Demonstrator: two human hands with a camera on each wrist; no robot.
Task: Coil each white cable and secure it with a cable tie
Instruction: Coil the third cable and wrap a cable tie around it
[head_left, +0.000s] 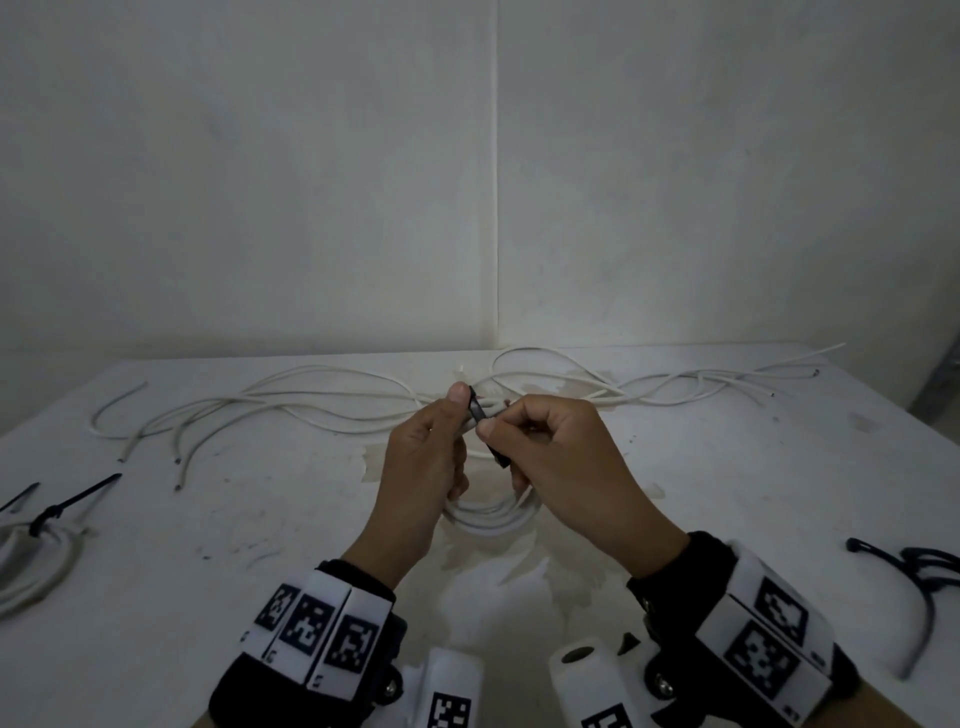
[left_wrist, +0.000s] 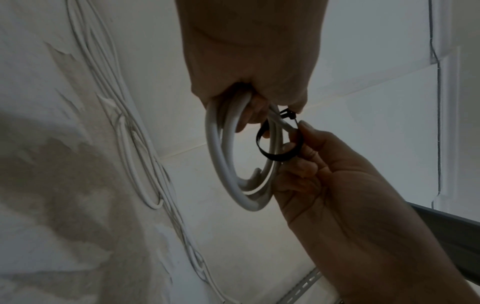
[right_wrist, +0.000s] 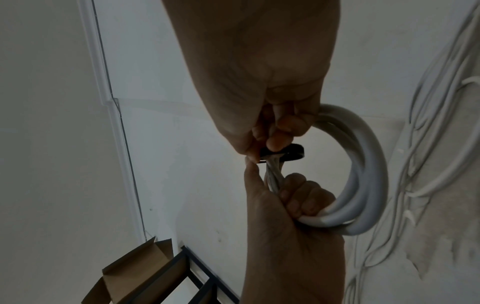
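We are gripping white coil (left_wrist: 228, 156) in left hand (head_left: 426, 467) above worktop (head_left: 753, 493); right hand (head_left: 566, 457) fingers pinching black cable tie (left_wrist: 279, 148), looped loosely round coil. Risk, we are judging: tail slipping from head, turns springing apart. Beyond: loose white cables (head_left: 322, 400), one tied coil (head_left: 36, 561) at left, spare ties (head_left: 914, 566) at right, white wall (head_left: 467, 156).

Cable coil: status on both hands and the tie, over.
Left hand grips the cable coil. Right hand pinches the black cable tie, looped loosely round the coil, not cinched. Nothing in the way.
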